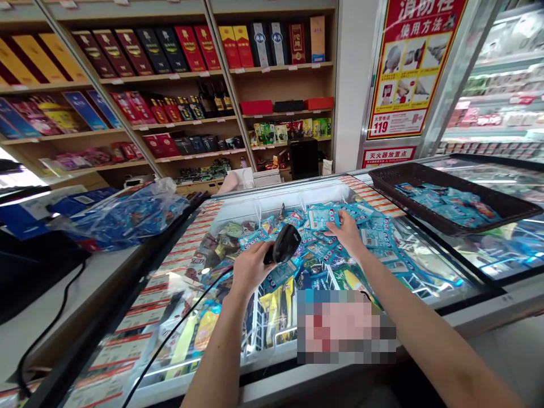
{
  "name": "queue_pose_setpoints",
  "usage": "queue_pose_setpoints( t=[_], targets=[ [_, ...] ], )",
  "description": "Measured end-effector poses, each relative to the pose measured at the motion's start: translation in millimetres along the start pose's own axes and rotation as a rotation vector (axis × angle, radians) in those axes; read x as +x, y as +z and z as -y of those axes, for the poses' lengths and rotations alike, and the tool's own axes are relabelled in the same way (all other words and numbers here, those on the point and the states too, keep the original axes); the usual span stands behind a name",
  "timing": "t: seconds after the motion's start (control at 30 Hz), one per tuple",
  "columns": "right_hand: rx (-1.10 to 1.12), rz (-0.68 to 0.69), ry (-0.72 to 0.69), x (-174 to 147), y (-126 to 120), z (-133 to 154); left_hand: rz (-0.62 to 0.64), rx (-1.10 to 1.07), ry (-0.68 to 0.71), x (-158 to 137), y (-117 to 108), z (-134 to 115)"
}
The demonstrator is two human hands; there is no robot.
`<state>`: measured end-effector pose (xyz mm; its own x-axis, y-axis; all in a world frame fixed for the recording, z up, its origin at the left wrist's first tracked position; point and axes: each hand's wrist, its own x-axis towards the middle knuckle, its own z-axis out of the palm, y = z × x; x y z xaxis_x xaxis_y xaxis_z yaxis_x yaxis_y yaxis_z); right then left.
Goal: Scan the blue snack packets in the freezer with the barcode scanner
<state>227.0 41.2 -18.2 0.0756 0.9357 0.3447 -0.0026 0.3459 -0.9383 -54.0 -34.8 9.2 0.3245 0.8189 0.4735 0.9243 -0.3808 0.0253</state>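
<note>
In my left hand (249, 267) is a black handheld barcode scanner (287, 243), its head tilted toward the right. A dark cable (182, 326) runs from it down to the lower left. My right hand (347, 231) has its thumb and fingers closed on the edge of a blue packet (319, 219), whose white label faces up. Many similar blue packets (380, 238) lie spread around that hand at the chest freezer (283, 354). Yellow wrappers (278, 306) in white wire baskets show nearer to me.
A dark brown tray (450, 229) with more blue packets stands at right. Blue packets in clear plastic (127, 212) lie on the left counter (32, 306). Shelves (276, 67) with boxes and bottles line the back. A pixelated patch covers part of the freezer's front.
</note>
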Motion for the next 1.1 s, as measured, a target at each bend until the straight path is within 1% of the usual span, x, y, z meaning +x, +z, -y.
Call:
queue_pose_setpoints(
  t=[0.1,0.23,0.4,0.7,0.8,0.93,1.1],
  targets=[
    [-0.054,-0.01,0.02,1,1,0,0.018,0.006,0.025,-1,0,-1],
    [-0.097,-0.007,0.021,0,3,-7,0.012,0.013,0.047,-1,1,-6],
    [-0.046,-0.001,0.004,-2,6,-12,0.024,0.014,0.059,-1,3,-8],
    [-0.008,0.025,0.011,-8,8,-4,0.083,0.019,0.099,-2,-1,-12],
    [-0.031,0.01,0.014,-8,8,-3,0.068,0.021,0.101,-3,-2,-9],
    [-0.051,-0.036,-0.038,-7,8,-4,0.048,0.032,0.082,-5,-2,2],
    [-0.071,-0.101,-0.113,-5,5,-7,-0.027,0.076,0.003,-9,-5,20]
  ],
)
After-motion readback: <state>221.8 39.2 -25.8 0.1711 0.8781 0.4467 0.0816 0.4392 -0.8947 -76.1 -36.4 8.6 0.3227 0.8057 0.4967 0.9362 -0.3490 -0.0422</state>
